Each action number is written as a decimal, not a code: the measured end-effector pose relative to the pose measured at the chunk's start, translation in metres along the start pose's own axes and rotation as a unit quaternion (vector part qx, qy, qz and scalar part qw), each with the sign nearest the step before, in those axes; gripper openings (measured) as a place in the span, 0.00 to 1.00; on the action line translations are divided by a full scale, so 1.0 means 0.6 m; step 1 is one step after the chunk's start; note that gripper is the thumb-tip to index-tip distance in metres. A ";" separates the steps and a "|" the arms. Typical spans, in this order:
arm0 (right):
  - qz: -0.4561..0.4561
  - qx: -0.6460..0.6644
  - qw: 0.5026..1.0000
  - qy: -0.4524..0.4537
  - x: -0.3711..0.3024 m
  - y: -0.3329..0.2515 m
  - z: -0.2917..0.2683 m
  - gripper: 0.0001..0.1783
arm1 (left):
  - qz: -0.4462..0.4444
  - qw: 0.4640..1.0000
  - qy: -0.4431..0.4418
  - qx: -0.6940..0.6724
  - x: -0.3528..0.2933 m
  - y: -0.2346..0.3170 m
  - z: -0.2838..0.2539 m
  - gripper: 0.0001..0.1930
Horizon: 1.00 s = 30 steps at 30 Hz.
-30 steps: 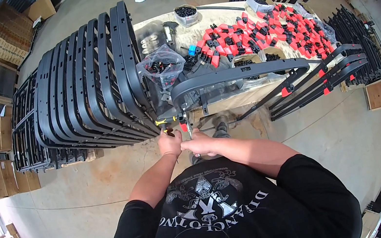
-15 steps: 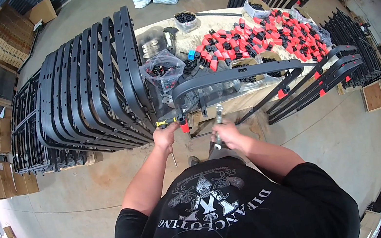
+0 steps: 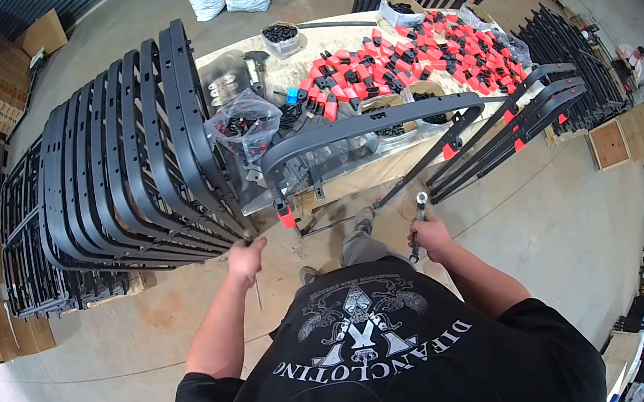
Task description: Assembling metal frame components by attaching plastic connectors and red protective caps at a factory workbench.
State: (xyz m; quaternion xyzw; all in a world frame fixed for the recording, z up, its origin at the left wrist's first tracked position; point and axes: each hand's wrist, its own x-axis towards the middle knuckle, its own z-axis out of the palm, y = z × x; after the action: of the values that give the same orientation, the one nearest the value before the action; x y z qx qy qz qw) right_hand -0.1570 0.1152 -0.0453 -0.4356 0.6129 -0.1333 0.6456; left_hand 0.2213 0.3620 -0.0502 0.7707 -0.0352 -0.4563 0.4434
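Note:
My right hand [image 3: 431, 236] is closed round a metal wrench [image 3: 421, 201], whose ring end points up and away from me. My left hand [image 3: 245, 262] is closed near the lower ends of the stacked frames; a thin metal shaft [image 3: 259, 295] sticks out below it, seemingly a screwdriver's. Its handle is mostly hidden in my fingers. Between and beyond my hands stands a bent black metal frame [image 3: 376, 119], leaning at the table's near edge and touched by neither hand. A red plastic fitting [image 3: 285, 216] sits low on its left leg.
To the left stands a row of black frames [image 3: 122, 147]. The table [image 3: 225, 53] holds a heap of red and black fittings [image 3: 410, 63], containers of small black parts [image 3: 280, 34], a plastic bag [image 3: 243, 121] and a hammer [image 3: 256, 69]. More frames [image 3: 510, 123] lean at right.
My left hand has moved left and nearer, away from the frame's red fitting. My right hand has shifted right with the wrench. The whole view has shifted somewhat.

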 end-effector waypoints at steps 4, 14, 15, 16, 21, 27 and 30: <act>-0.091 -0.111 0.989 -0.026 0.008 -0.049 -0.008 0.18 | 0.127 0.987 -0.054 0.080 -0.038 -0.032 0.070 0.11; -0.083 0.038 0.937 -0.337 -0.006 -0.189 0.019 0.25 | 0.261 0.925 -0.239 0.138 -0.164 0.234 0.411 0.12; -0.082 0.067 0.941 -0.321 0.004 -0.195 0.009 0.24 | 0.260 0.922 -0.244 0.148 -0.165 0.240 0.438 0.12; -0.079 0.093 0.944 -0.308 0.012 -0.206 -0.007 0.24 | 0.300 0.912 -0.224 0.165 -0.173 0.251 0.460 0.12; -0.209 -0.015 0.939 -0.274 0.042 -0.240 -0.136 0.22 | 0.274 0.936 -0.082 0.203 -0.153 0.252 0.553 0.13; -0.309 -0.014 0.916 -0.254 0.122 -0.222 -0.232 0.21 | 0.315 0.936 -0.148 0.052 -0.104 0.243 0.692 0.11; -0.245 -0.108 0.948 -0.174 0.139 -0.251 -0.305 0.16 | 0.329 0.914 -0.041 0.233 -0.082 0.241 0.697 0.09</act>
State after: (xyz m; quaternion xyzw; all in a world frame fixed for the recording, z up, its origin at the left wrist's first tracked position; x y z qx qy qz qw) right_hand -0.2506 -0.1045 0.0319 -0.6562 0.3761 -0.1428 0.6384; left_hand -0.0638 0.0245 0.0066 0.7775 -0.4102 -0.2947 0.3748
